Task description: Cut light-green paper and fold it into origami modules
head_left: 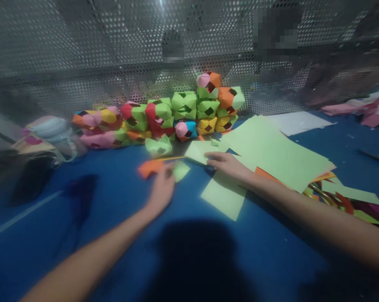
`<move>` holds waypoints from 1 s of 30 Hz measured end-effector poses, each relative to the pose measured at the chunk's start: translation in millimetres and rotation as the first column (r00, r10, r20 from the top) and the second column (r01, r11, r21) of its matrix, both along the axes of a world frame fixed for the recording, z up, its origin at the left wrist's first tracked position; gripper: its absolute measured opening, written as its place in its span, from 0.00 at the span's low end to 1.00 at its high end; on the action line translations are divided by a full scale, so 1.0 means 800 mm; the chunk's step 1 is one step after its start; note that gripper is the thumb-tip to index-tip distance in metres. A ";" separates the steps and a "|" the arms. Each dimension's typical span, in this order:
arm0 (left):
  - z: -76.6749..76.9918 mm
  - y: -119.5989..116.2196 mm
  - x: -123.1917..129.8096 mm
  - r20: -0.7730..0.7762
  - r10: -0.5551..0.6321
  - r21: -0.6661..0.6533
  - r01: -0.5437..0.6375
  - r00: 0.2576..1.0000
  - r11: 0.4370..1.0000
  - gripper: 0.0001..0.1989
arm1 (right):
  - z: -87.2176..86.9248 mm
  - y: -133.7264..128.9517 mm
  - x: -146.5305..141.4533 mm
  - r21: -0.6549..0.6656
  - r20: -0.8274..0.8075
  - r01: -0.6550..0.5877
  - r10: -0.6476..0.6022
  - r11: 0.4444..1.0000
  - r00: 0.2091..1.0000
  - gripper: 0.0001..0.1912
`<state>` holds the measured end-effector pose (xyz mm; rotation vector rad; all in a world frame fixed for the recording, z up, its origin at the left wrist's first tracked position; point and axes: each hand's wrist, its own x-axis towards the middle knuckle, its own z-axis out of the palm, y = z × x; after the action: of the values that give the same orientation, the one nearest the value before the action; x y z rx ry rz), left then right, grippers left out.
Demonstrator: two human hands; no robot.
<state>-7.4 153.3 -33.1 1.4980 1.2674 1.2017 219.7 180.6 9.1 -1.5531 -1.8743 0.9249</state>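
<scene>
My left hand (163, 183) has its fingers closed on a folded paper piece with an orange part (150, 168) sticking out to the left. A light green folded part (181, 171) shows on the hand's other side; whether the two parts are joined is hidden. My right hand (223, 163) reaches over a small stack of light green paper (197, 149). Its index finger is stretched out onto the paper, with the other fingers partly hidden beneath. Below that hand, a light green paper square (225, 195) lies flat on the blue table.
Folded paper blocks in many colours (184, 105) are piled along the perforated metal panel (139, 46). Large light green sheets (271, 147) lie to the right, beside scissors (326, 193) and paper scraps (349, 191). A pale, lidded container (50, 130) stands at left.
</scene>
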 end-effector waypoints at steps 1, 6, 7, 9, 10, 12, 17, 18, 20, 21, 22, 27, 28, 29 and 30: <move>0.000 0.000 0.000 -0.022 0.016 0.002 -0.016 1.000 1.000 0.09 | 0.002 -0.002 0.003 -0.026 -0.004 0.016 -0.016 1.000 1.000 0.24; 0.002 0.002 -0.001 -0.088 0.037 0.025 -0.035 0.995 0.999 0.07 | 0.009 -0.021 0.026 0.034 0.094 -0.022 0.018 0.999 0.995 0.21; 0.002 0.002 -0.001 -0.105 0.033 0.021 -0.031 0.994 0.999 0.06 | 0.008 -0.029 0.031 0.079 0.149 -0.057 0.045 0.995 0.988 0.20; 0.001 0.003 -0.002 -0.149 0.028 0.026 -0.025 0.988 0.999 0.07 | 0.003 -0.050 0.042 0.168 0.299 -0.174 0.118 0.970 0.947 0.20; 0.000 0.004 -0.003 -0.174 0.026 0.041 -0.019 0.984 0.999 0.07 | 0.000 -0.061 0.047 0.204 0.381 -0.244 0.152 0.948 0.912 0.20; 0.001 0.004 -0.003 -0.230 0.019 0.096 0.003 0.973 0.995 0.09 | -0.007 -0.083 0.055 0.261 0.521 -0.341 0.166 0.903 0.837 0.22; 0.011 0.000 -0.003 -0.376 0.029 0.230 0.062 0.926 0.971 0.10 | -0.004 -0.110 0.080 0.265 0.717 -0.326 0.041 0.907 0.696 0.17; 0.012 -0.001 -0.003 -0.390 0.030 0.238 0.069 0.920 0.969 0.10 | -0.001 -0.110 0.085 0.229 0.740 -0.309 0.041 0.923 0.671 0.14; 0.013 -0.001 -0.004 -0.406 0.030 0.245 0.077 0.914 0.967 0.11 | 0.003 -0.109 0.094 0.163 0.767 -0.286 0.061 0.944 0.638 0.11; 0.012 -0.002 -0.004 -0.410 0.029 0.246 0.080 0.912 0.966 0.11 | 0.005 -0.109 0.097 0.141 0.775 -0.284 0.073 0.948 0.628 0.11; 0.011 -0.002 -0.004 -0.414 0.029 0.247 0.082 0.910 0.965 0.11 | 0.006 -0.108 0.100 0.131 0.781 -0.284 0.078 0.950 0.620 0.12; 0.008 -0.003 -0.004 -0.442 0.046 0.258 0.077 0.896 0.963 0.12 | 0.012 -0.103 0.115 0.158 0.757 -0.223 0.027 0.962 0.653 0.13; 0.009 -0.004 -0.004 -0.455 0.054 0.262 0.076 0.889 0.962 0.12 | 0.014 -0.101 0.120 0.173 0.753 -0.186 -0.008 0.967 0.658 0.13; 0.010 -0.006 -0.004 -0.473 0.061 0.270 0.079 0.879 0.960 0.13 | 0.016 -0.099 0.126 0.185 0.756 -0.144 -0.047 0.972 0.653 0.13; 0.012 -0.007 -0.004 -0.493 0.068 0.281 0.085 0.867 0.956 0.13 | 0.019 -0.096 0.132 0.192 0.766 -0.098 -0.087 0.977 0.637 0.14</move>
<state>-10.4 147.8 -23.2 2.1349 1.4515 1.0625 325.6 103.7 24.1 -1.9781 -2.4292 -0.0362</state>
